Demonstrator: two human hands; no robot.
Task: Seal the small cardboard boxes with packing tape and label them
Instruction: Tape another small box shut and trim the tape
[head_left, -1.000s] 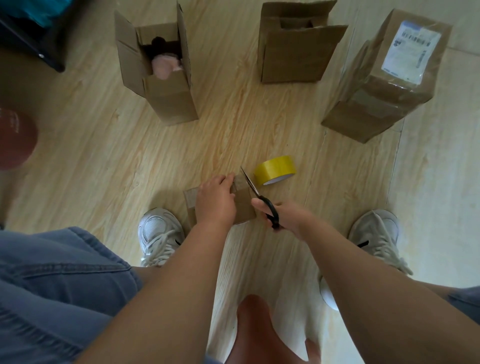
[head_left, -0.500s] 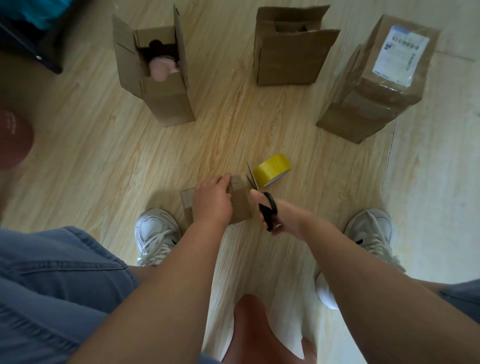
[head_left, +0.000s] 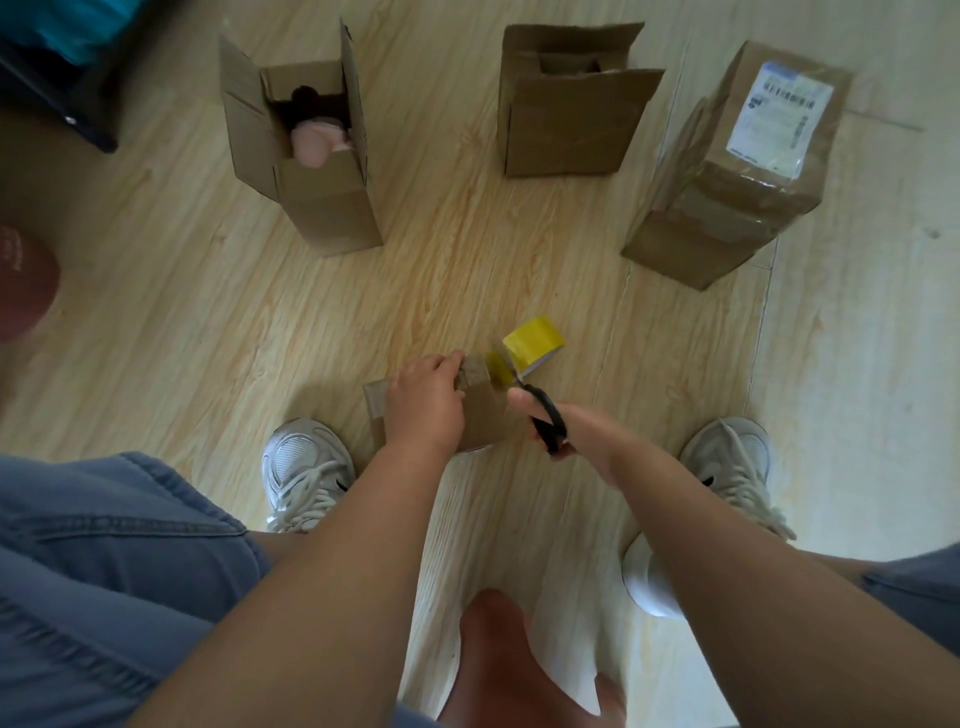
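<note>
A small cardboard box (head_left: 485, 415) lies on the wooden floor between my feet. My left hand (head_left: 423, 402) presses down on its top. My right hand (head_left: 576, 428) grips black-handled scissors (head_left: 543, 418), whose blades reach up to a strip of yellow tape stretched from the box's far end to the yellow tape roll (head_left: 532, 340) just behind it.
Three taller boxes stand at the back: an open box (head_left: 317, 192) with something pink inside at the left, an open box (head_left: 566, 130) in the middle, and a taped box (head_left: 727, 208) with a white label at the right. My white sneakers (head_left: 304, 467) (head_left: 732, 467) flank the small box.
The scissors have swung from pointing up-left across the box to the tape between box and roll. The left hand has stayed on the box.
</note>
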